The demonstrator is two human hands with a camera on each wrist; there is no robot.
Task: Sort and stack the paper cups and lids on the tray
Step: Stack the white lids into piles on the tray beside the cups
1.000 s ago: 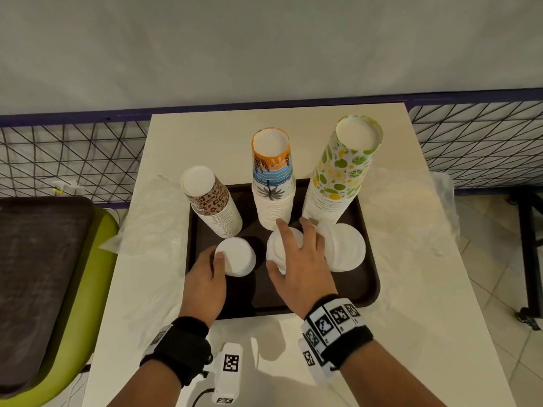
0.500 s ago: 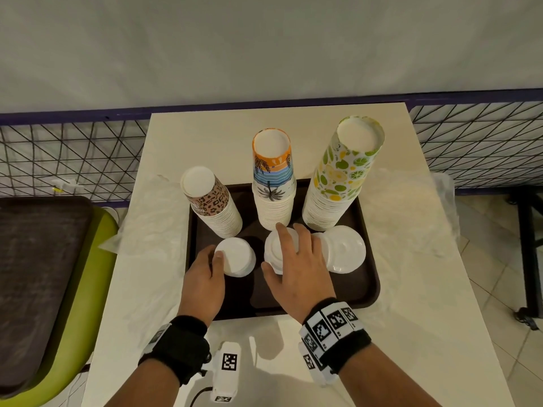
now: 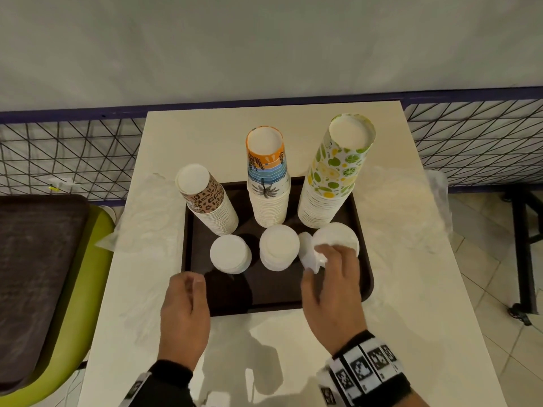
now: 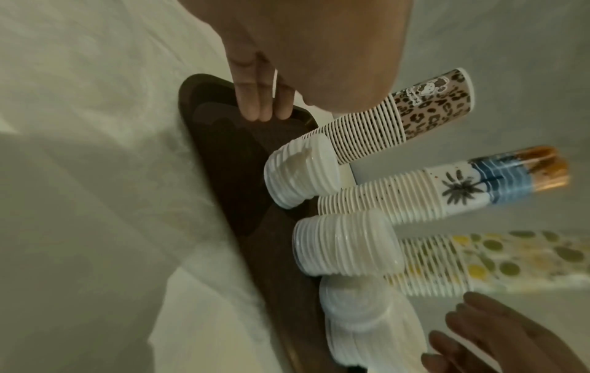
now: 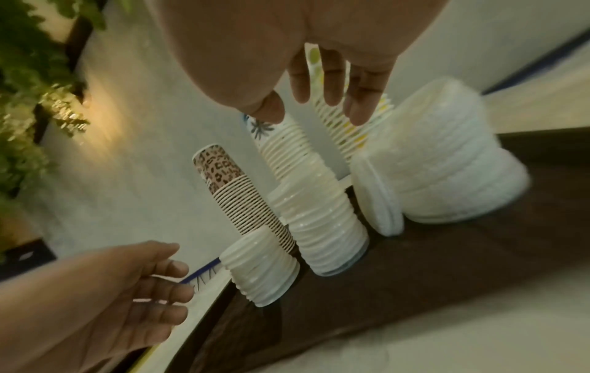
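My right hand point(image 3: 332, 277) is open with its fingers relaxed. It holds nothing and hovers over the right of the tray point(image 3: 293, 298). My left hand point(image 3: 185, 312) hangs loosely curled and empty at the tray's lower-left edge.

The tray sits mid-frame on the table point(image 3: 205, 136). Across its upper half stand three upturned cup stacks:
- the lime-print stack point(image 3: 332, 177), right
- the palm-print stack point(image 3: 267, 186), centre
- the leopard-print stack point(image 3: 208, 201), left

Below each is a lid stack: wide point(image 3: 338, 236), middle point(image 3: 279, 251) and small point(image 3: 230, 254).

A few leaning lids point(image 3: 307, 254) stand on edge between the middle and wide stacks, under my right fingertips.

The step in hand is likely placing these. I should pinch them at the rim, match their diameter to a stack and lower them flat and centred. I should avoid nudging the tall cups.
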